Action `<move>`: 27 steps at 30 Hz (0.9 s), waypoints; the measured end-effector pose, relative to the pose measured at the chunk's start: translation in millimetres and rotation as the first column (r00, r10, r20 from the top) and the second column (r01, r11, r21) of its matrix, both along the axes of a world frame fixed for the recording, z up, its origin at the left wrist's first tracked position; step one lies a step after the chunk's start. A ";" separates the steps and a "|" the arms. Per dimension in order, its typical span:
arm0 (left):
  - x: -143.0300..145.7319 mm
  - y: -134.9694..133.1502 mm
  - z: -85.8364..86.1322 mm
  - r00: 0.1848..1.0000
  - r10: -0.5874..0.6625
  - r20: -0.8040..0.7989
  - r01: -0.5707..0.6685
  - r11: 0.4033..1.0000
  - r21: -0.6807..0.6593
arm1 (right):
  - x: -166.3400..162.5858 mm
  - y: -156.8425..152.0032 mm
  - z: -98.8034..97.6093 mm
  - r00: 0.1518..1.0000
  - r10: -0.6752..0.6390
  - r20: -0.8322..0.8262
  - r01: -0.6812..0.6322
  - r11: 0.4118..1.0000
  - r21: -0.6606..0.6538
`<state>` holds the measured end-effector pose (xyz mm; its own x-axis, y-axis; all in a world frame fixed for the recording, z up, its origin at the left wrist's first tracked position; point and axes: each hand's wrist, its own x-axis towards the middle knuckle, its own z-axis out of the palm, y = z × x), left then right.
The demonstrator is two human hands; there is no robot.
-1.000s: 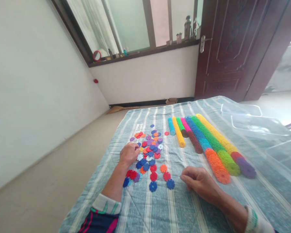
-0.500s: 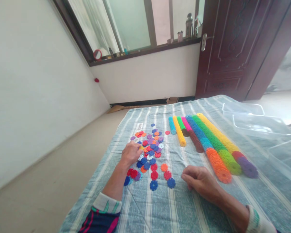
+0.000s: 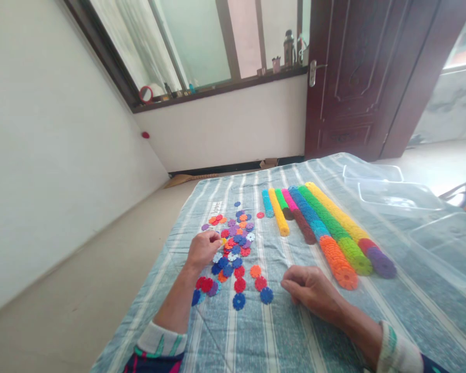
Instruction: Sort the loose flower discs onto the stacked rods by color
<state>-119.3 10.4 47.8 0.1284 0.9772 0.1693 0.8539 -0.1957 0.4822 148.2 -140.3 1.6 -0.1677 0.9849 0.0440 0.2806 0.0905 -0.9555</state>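
Observation:
A scatter of small flower-shaped plastic discs (image 3: pixel 235 243) in red, blue, purple, orange and white lies on a striped blue cloth (image 3: pixel 256 331). My left hand (image 3: pixel 202 248) rests at the pile's left edge, fingers pinched on a yellow disc (image 3: pixel 223 241). My right hand (image 3: pixel 312 290) lies curled in a loose fist on the cloth, right of a blue disc (image 3: pixel 266 295); what it holds, if anything, is hidden. Several long rods of stacked discs (image 3: pixel 326 233) lie side by side beyond my right hand, in yellow, green, blue, pink, orange and purple.
Clear plastic tubs (image 3: pixel 399 197) sit at the cloth's right side. A dark wooden door (image 3: pixel 357 77) stands behind, and a window sill (image 3: pixel 217 88) carries bottles and cups. White wall and bare floor (image 3: pixel 81 290) lie to the left.
My left hand's fingers have closed on a yellow disc at the pile's edge. My right hand has stayed put. The view has shifted slightly.

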 end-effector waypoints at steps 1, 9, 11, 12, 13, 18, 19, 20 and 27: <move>5.8 -1.7 2.0 0.999 -0.029 0.032 0.028 0.999 0.015 | -0.2 0.3 0.8 1.000 -0.002 -0.004 0.002 1.000 0.002; 87.5 -14.0 1.4 0.932 -0.301 0.204 0.309 0.951 -0.010 | -1.2 3.9 3.9 1.000 -0.023 -0.014 0.023 0.999 0.042; 108.3 -12.8 -6.2 0.916 -0.323 0.238 0.338 0.941 -0.024 | -1.4 4.6 3.1 0.999 -0.027 -0.023 0.028 0.998 0.051; 117.5 -11.5 -10.6 0.909 -0.326 0.258 0.345 0.938 -0.030 | -1.5 4.9 2.7 0.999 -0.028 -0.025 0.029 0.998 0.055; 125.7 -10.0 -15.1 0.904 -0.324 0.279 0.347 0.937 -0.036 | -1.6 5.2 2.3 0.999 -0.029 -0.027 0.030 0.998 0.059; 151.4 -1.5 -30.4 0.893 -0.289 0.345 0.325 0.945 -0.048 | -2.3 6.6 3.4 0.999 -0.041 -0.013 0.042 0.996 0.077; 154.2 0.1 -31.7 0.895 -0.284 0.343 0.318 0.947 -0.047 | -2.4 6.8 4.3 0.999 -0.041 -0.007 0.041 0.996 0.076; 156.4 1.6 -32.5 0.898 -0.282 0.338 0.314 0.948 -0.045 | -2.4 6.9 5.2 0.999 -0.040 -0.002 0.040 0.996 0.076; 164.8 10.0 -37.3 0.906 -0.296 0.303 0.314 0.950 -0.009 | -2.1 7.6 7.2 0.999 -0.045 0.006 0.045 0.996 0.075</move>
